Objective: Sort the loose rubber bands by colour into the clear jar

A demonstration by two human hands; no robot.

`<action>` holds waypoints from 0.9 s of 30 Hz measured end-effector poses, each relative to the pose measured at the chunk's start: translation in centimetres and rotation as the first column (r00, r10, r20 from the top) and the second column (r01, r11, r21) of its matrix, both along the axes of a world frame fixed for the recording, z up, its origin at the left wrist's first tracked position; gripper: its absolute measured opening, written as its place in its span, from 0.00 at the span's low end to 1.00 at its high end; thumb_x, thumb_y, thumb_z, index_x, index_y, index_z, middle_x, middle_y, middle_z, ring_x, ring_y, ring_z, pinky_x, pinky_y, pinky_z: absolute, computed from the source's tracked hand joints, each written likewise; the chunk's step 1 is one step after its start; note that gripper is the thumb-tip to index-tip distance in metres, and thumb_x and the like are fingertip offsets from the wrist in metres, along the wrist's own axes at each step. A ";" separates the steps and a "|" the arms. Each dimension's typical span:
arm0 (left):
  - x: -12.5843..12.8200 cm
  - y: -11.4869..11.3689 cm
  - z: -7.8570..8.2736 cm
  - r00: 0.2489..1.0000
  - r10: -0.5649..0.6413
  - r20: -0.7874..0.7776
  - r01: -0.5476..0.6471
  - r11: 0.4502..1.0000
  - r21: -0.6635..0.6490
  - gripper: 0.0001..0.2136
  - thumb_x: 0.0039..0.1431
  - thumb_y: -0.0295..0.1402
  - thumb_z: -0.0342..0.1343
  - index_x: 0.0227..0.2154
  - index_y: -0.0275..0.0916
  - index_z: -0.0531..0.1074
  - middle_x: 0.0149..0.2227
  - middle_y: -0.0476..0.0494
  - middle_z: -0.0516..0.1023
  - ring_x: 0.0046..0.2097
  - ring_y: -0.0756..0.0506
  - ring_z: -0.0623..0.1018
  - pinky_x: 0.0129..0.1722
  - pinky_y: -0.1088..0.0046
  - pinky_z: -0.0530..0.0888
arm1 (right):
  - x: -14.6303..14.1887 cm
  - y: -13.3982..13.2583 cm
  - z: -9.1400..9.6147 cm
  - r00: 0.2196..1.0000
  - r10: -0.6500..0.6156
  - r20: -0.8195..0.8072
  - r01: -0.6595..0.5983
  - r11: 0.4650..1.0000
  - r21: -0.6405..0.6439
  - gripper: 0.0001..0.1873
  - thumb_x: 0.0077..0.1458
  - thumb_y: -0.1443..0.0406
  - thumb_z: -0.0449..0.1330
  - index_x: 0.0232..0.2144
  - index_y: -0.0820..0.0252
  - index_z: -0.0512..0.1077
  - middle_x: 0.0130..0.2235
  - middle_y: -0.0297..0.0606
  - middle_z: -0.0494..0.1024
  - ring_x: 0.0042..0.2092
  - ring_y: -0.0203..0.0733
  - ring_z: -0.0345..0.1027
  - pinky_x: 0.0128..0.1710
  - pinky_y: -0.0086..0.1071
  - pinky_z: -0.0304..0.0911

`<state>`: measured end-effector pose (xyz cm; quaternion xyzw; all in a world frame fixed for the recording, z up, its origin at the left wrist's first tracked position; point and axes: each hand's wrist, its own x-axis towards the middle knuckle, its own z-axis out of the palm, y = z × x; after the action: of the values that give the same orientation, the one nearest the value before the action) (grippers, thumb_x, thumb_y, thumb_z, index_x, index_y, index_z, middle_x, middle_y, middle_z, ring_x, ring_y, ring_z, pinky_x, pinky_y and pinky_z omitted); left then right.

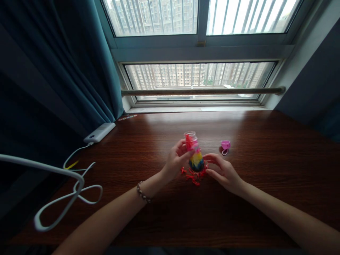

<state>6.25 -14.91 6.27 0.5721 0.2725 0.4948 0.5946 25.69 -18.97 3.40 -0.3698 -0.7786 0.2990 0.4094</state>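
Note:
My left hand is closed around the upper side of a clear jar, which is open at the top and leans slightly. Inside, layers of small coloured pieces show red, pink, yellow and dark blue from top to bottom. A loose pile of thin red elastic bands lies on the table under and around the jar's base. My right hand is at the lower right of the jar, thumb and fingers apart, with the fingertips close to the jar and the bands. Behind it rests a pink cap with a pale loop.
The brown wooden table reaches a window with a horizontal rail. A white power strip or adapter sits at the left by the blue curtain. Its white cable loops over the left side, near a small yellow strip.

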 end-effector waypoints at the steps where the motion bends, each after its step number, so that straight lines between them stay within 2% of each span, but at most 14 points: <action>1: -0.4 0.4 0.3 0.998 0.054 -0.013 -0.054 0.998 0.034 0.17 0.50 0.37 0.57 0.42 0.37 0.64 0.36 0.43 0.74 0.37 0.46 0.75 0.37 0.71 0.71 | -0.1 -0.1 0.2 0.996 -0.001 0.092 -0.006 0.997 0.074 0.19 0.55 0.62 0.55 0.49 0.57 0.60 0.49 0.45 0.68 0.51 0.46 0.62 0.50 0.41 0.60; 4: -1.5 1.3 1.1 0.954 0.241 -0.178 -0.202 0.956 0.215 0.15 0.50 0.37 0.57 0.41 0.39 0.65 0.33 0.47 0.73 0.33 0.50 0.73 0.33 0.75 0.69 | -1.1 -0.5 0.8 0.929 0.090 0.358 -0.193 0.945 0.263 0.18 0.56 0.66 0.54 0.50 0.57 0.62 0.54 0.43 0.64 0.56 0.46 0.54 0.55 0.41 0.54; 7: -2.3 1.5 0.9 0.840 0.421 -0.343 -0.252 0.861 0.441 0.16 0.46 0.37 0.60 0.39 0.39 0.68 0.34 0.47 0.72 0.33 0.50 0.71 0.34 0.76 0.68 | -2.7 -0.5 0.7 0.820 0.165 0.548 -0.395 0.856 0.334 0.19 0.57 0.67 0.52 0.52 0.57 0.62 0.56 0.41 0.62 0.59 0.46 0.47 0.58 0.44 0.48; 8: -2.6 1.5 0.7 0.813 0.448 -0.372 -0.246 0.843 0.478 0.17 0.45 0.36 0.61 0.39 0.39 0.69 0.35 0.47 0.72 0.34 0.50 0.71 0.35 0.76 0.68 | -3.3 -0.3 0.5 0.792 0.171 0.587 -0.433 0.834 0.341 0.19 0.57 0.66 0.52 0.52 0.57 0.62 0.56 0.40 0.62 0.60 0.46 0.46 0.58 0.45 0.46; 10: -3.2 1.2 -0.1 0.797 0.444 -0.410 -0.236 0.853 0.465 0.17 0.45 0.37 0.61 0.39 0.39 0.69 0.35 0.47 0.73 0.35 0.49 0.71 0.36 0.76 0.68 | -4.1 0.3 0.1 0.758 0.160 0.632 -0.460 0.818 0.345 0.18 0.58 0.65 0.52 0.51 0.55 0.63 0.56 0.39 0.63 0.60 0.46 0.46 0.58 0.46 0.45; 14: -4.7 0.8 -1.9 0.843 0.357 -0.402 -0.245 0.921 0.304 0.18 0.48 0.37 0.58 0.43 0.38 0.67 0.39 0.45 0.74 0.39 0.47 0.73 0.39 0.73 0.69 | -4.1 2.2 -0.6 0.784 0.098 0.613 -0.385 0.852 0.356 0.15 0.57 0.68 0.51 0.47 0.56 0.67 0.51 0.40 0.68 0.57 0.45 0.53 0.55 0.45 0.51; 18: -5.3 0.7 -2.5 0.873 0.334 -0.357 -0.270 0.938 0.217 0.20 0.49 0.37 0.57 0.45 0.37 0.66 0.43 0.41 0.73 0.44 0.44 0.73 0.44 0.69 0.69 | -3.1 3.4 -0.9 0.865 0.090 0.494 -0.293 0.890 0.350 0.09 0.58 0.69 0.51 0.39 0.59 0.70 0.43 0.41 0.73 0.49 0.43 0.62 0.48 0.37 0.59; 20: -5.4 0.7 -2.4 0.857 0.358 -0.371 -0.284 0.928 0.240 0.20 0.49 0.37 0.57 0.46 0.36 0.66 0.44 0.41 0.73 0.44 0.44 0.73 0.45 0.68 0.69 | -2.7 3.7 -0.9 0.902 0.086 0.422 -0.232 0.922 0.308 0.07 0.58 0.68 0.51 0.33 0.59 0.70 0.38 0.40 0.73 0.44 0.41 0.65 0.44 0.35 0.61; 23: -5.5 0.5 -2.2 0.808 0.417 -0.415 -0.288 0.896 0.339 0.19 0.49 0.36 0.58 0.45 0.37 0.67 0.44 0.42 0.73 0.44 0.44 0.72 0.45 0.68 0.68 | -2.5 4.0 -0.9 0.933 0.015 0.359 -0.098 0.972 0.214 0.04 0.54 0.68 0.56 0.27 0.60 0.67 0.33 0.39 0.71 0.38 0.40 0.65 0.38 0.33 0.62; 25: -5.6 0.4 -2.1 0.779 0.439 -0.447 -0.254 0.874 0.415 0.18 0.49 0.35 0.58 0.44 0.38 0.68 0.43 0.43 0.73 0.44 0.45 0.72 0.45 0.69 0.68 | -2.4 4.2 -0.8 0.934 -0.047 0.354 -0.008 0.988 0.152 0.04 0.50 0.69 0.59 0.28 0.60 0.65 0.33 0.38 0.69 0.36 0.41 0.63 0.36 0.33 0.62; 27: -5.7 0.4 -2.1 0.756 0.451 -0.474 -0.205 0.852 0.482 0.17 0.50 0.35 0.58 0.44 0.38 0.68 0.43 0.43 0.73 0.44 0.45 0.72 0.45 0.69 0.68 | -2.2 4.5 -0.6 0.933 -0.075 0.352 0.039 0.993 0.109 0.09 0.47 0.71 0.60 0.33 0.61 0.65 0.34 0.38 0.69 0.37 0.41 0.63 0.37 0.33 0.61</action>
<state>0.57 -14.53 4.20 0.7444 0.4286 0.4435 0.2560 23.52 -14.45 2.85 -0.4192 -0.8428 0.1759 0.2883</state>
